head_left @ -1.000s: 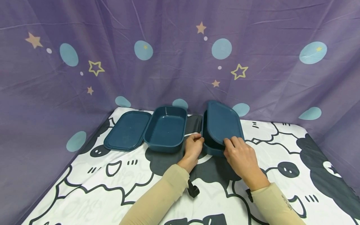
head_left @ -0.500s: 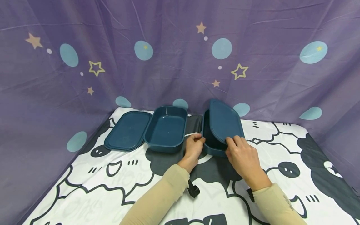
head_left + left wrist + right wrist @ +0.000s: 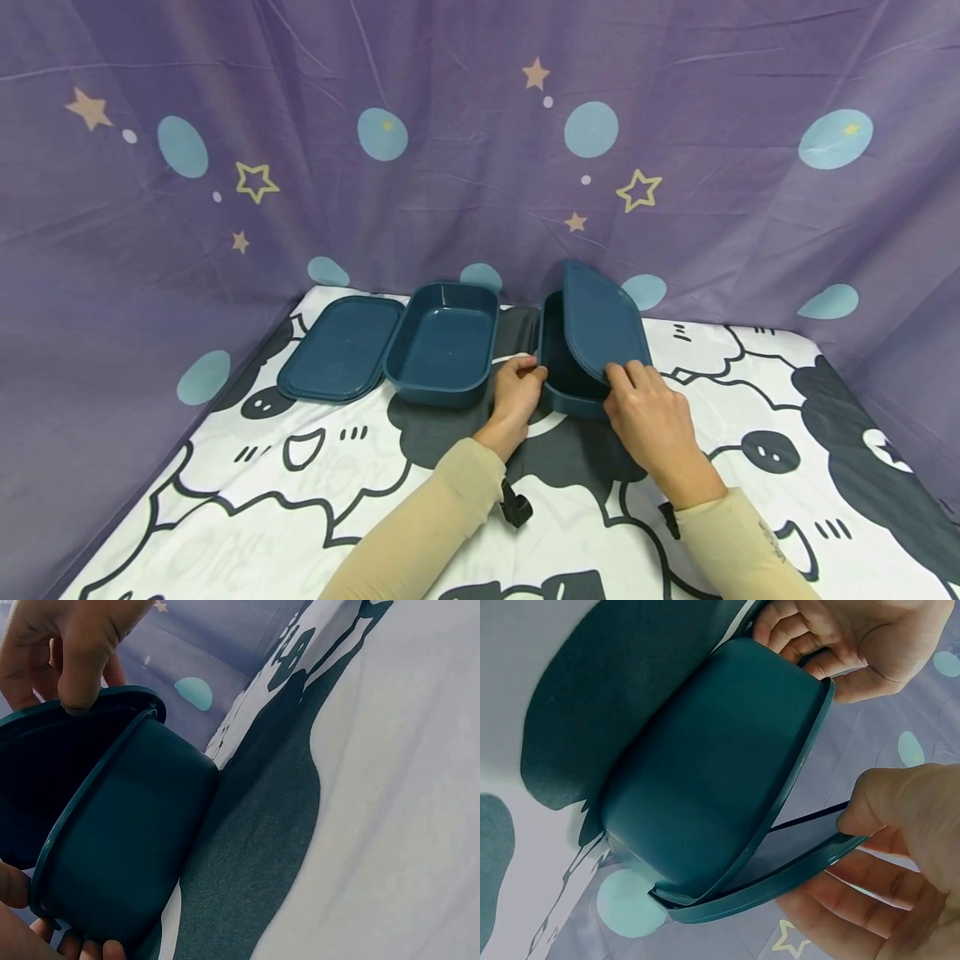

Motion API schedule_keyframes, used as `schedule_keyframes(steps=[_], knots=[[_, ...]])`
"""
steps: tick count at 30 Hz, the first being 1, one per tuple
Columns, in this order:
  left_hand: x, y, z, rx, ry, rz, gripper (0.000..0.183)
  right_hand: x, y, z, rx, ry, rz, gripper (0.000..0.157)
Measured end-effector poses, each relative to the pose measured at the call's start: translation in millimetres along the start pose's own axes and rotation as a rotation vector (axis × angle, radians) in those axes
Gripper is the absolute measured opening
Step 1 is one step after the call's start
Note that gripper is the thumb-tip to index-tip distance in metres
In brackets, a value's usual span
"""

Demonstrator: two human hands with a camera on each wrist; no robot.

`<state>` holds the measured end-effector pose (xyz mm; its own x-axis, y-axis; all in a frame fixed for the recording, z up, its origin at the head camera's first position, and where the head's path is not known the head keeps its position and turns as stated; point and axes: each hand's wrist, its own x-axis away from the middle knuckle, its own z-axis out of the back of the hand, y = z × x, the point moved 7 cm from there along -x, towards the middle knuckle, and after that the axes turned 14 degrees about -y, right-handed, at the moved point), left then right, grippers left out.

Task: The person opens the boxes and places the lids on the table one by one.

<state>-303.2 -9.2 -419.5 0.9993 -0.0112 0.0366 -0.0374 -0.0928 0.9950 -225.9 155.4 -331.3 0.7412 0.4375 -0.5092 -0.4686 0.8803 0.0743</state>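
A dark blue food container (image 3: 573, 405) stands at the right of the group, its lid (image 3: 606, 321) tilted up on the left side. Along the right side, the lid meets the container's rim, as the right wrist view shows at one corner of the lid (image 3: 772, 889). My left hand (image 3: 517, 400) holds the container's near left corner, thumb at the rim and fingers against the wall (image 3: 135, 825). With thumb and fingers, my right hand (image 3: 651, 417) pinches the near edge of the lid. The dark inside of the container is partly hidden under the lid.
To the left, a second blue container (image 3: 446, 342) sits uncovered, with nothing seen inside. Beside it a matching lid (image 3: 343, 348) lies flat on the patterned cloth (image 3: 300, 517). A purple curtain (image 3: 465, 217) hangs right behind the table's far edge.
The right hand has shifted slightly right and raised the lid's left side, so the gap over the container is wider. The left hand has stayed on the container's corner.
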Motion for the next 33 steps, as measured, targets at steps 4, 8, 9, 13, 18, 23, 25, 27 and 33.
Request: schedule_keyframes(steps=[4, 8, 9, 13, 18, 23, 25, 27, 33], knots=[[-0.6, -0.2, 0.3, -0.007, 0.002, -0.007, 0.026, -0.2, 0.4, 0.5, -0.002, -0.01, -0.01, 0.031], [-0.4, 0.9, 0.8, -0.008, 0.003, -0.002, 0.027, -0.6, 0.3, 0.9, -0.012, -0.021, -0.018, 0.034], [-0.2, 1.3, 0.9, -0.008, 0.003, -0.002, 0.027, -0.6, 0.2, 1.0, -0.015, -0.023, -0.02, 0.034], [-0.1, 1.8, 1.1, -0.008, 0.003, -0.012, 0.027, -0.2, 0.3, 1.3, -0.024, -0.031, -0.03, 0.035], [-0.5, 0.6, 0.4, -0.003, -0.005, -0.005, 0.027, 0.9, 1.6, 2.4, -0.035, -0.03, -0.04, 0.037], [-0.5, 0.5, -0.1, -0.016, -0.006, -0.009, 0.026, 1.7, 3.1, 2.8, -0.042, -0.026, -0.05, 0.037], [-0.1, 1.0, -0.2, -0.019, -0.002, -0.013, 0.026, 1.2, 3.7, 2.5, -0.046, -0.032, -0.054, 0.037], [-0.3, 1.1, -0.2, -0.02, 0.003, -0.014, 0.025, 0.7, 4.3, 2.5, -0.049, -0.036, -0.059, 0.037], [-0.4, 0.3, 0.1, -0.021, 0.007, -0.012, 0.024, 0.2, 5.2, 4.7, -0.055, -0.03, -0.061, 0.035]])
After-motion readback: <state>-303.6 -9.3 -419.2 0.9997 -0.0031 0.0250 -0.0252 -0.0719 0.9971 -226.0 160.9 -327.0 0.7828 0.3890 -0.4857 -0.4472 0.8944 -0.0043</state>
